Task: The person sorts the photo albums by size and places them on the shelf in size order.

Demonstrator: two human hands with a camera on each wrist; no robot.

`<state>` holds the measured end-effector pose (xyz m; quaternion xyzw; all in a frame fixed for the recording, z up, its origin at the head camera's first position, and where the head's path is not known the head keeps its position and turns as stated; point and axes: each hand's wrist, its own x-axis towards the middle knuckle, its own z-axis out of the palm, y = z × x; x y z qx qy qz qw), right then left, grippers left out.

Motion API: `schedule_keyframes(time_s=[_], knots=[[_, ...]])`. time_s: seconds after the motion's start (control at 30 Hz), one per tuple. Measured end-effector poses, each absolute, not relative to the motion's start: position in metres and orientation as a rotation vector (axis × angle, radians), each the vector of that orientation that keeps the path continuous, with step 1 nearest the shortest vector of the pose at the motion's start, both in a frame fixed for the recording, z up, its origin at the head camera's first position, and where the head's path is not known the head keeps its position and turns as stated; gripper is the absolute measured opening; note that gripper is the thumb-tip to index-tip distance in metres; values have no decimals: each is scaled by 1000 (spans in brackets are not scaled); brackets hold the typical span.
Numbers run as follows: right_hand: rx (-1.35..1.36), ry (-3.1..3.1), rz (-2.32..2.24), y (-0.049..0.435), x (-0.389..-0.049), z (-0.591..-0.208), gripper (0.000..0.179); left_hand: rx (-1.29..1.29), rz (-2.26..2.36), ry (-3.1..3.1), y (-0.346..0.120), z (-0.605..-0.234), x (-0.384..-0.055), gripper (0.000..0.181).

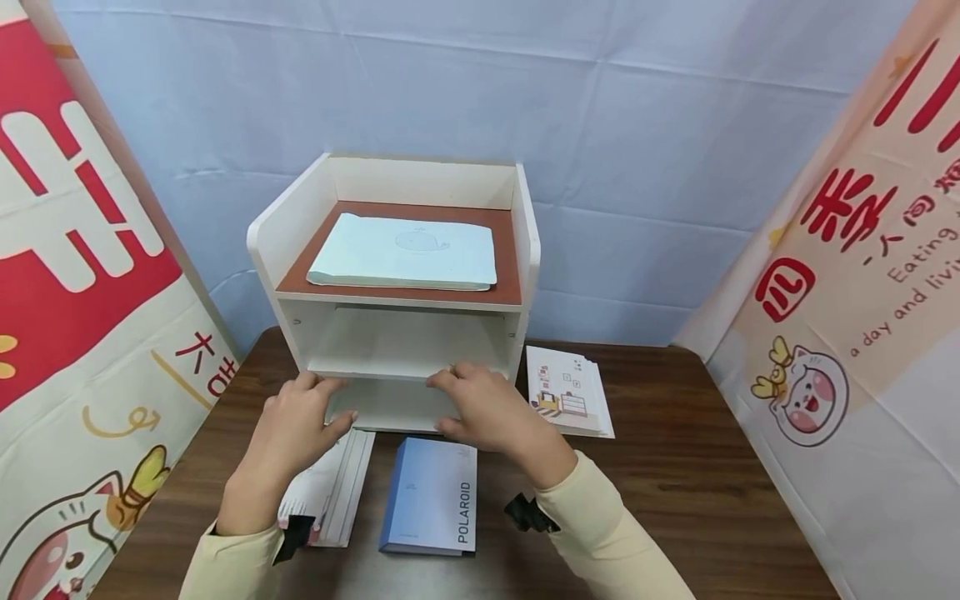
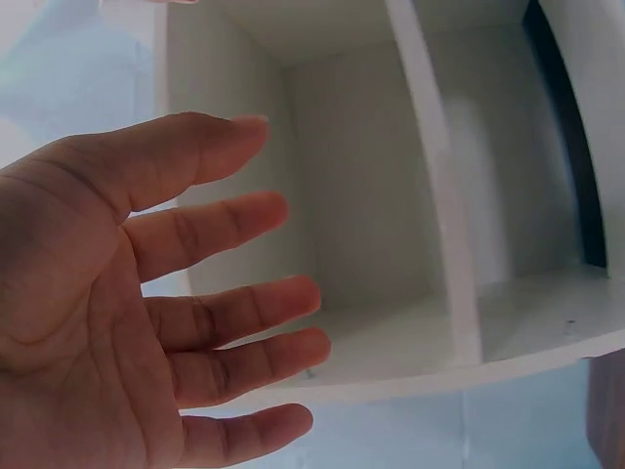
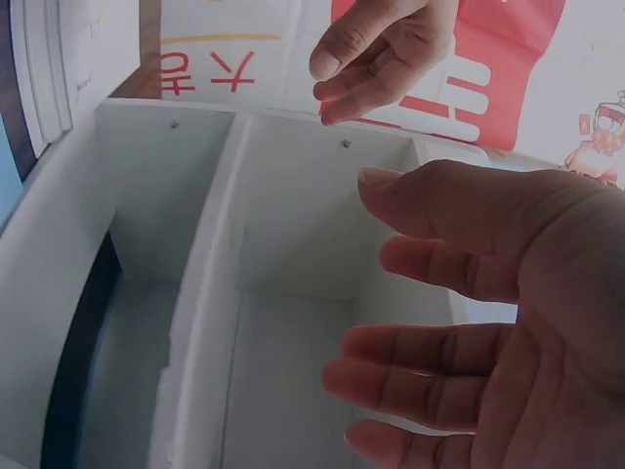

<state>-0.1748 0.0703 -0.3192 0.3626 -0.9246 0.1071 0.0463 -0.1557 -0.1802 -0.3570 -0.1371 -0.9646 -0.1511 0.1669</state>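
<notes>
A white desktop shelf (image 1: 423, 182) with a brown-bottomed top tray and two compartments below stands at the back of the table. My left hand (image 1: 295, 425) is in front of its left side, thumb apart from the spread fingers, and holds nothing. In the left wrist view, that palm (image 2: 78, 332) faces the bare compartments. Before the right side is my right hand (image 1: 486, 407), fingers loosely bent and nothing between them. On the top tray lies a light blue book (image 1: 405, 254) with a whale drawing. A blue book (image 1: 435, 497) marked POLAROID lies between my forearms.
White booklets (image 1: 342, 496) lie in a stack under my left wrist. Another stack of illustrated booklets (image 1: 567, 390) is at the shelf's right side. Dark wood tabletop (image 1: 660, 467) extends to the right. Printed cloths (image 1: 862, 317) hang at both sides, and a light blue cloth (image 1: 637, 150) behind.
</notes>
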Motion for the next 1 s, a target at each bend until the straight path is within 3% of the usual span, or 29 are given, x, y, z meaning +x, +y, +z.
schedule_keyframes(time_s=[0.43,1.0], knots=[[1095,-2848,264,67,-169,-355,43,-341,-422,-2744,-193,-402,-142,35],[1126,-2837,255,50,-161,-395,40,-240,-408,-2797,-211,-451,-131,46]])
